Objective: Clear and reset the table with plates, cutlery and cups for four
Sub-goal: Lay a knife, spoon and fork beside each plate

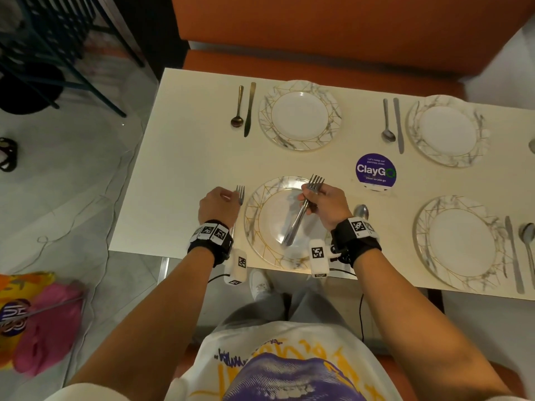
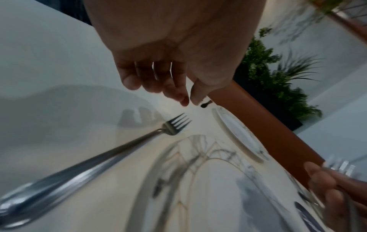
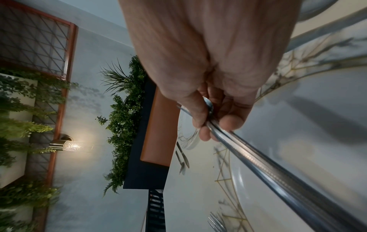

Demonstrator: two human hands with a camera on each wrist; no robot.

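Landmark: the near plate [image 1: 262, 227], marble pattern with gold lines, lies on the cream table [image 1: 179, 169] at the edge closest to the person.

Left hand: the left hand [image 1: 218, 205] hovers just left of the near plate, above the table. In the left wrist view its fingers [image 2: 129, 78] hang loosely curled and hold nothing; thumb and fingertip are close but nothing is between them.

Fork on the table: a single fork [image 2: 123, 150] lies flat just left of the near plate, under the left hand, its tines pointing away from the person. It is not touched by the hand.

Right hand: the right hand [image 1: 324, 204] is above the near plate and grips a bundle of forks [image 1: 301, 215] at the neck (how many are in the bundle I cannot tell). Fingers and thumb are curled around them; the tines stick out beyond the far rim of the plate, the handles slant down over its middle.

Spoon: a spoon [image 1: 361, 212] lies just right of the near plate, partly hidden by the right wrist.

Other settings: beyond the near plate stands a second plate [image 1: 301, 115] with a dark spoon [image 1: 238, 107] and a knife [image 1: 249, 110] on its left. Far to the right of the near plate are two more plates [image 1: 448, 131] [image 1: 463, 244], each with a knife and a spoon beside it.

Sticker: a round purple sticker [image 1: 375, 170] reading "ClayGo" sits on the table, beyond and to the right of the near plate.
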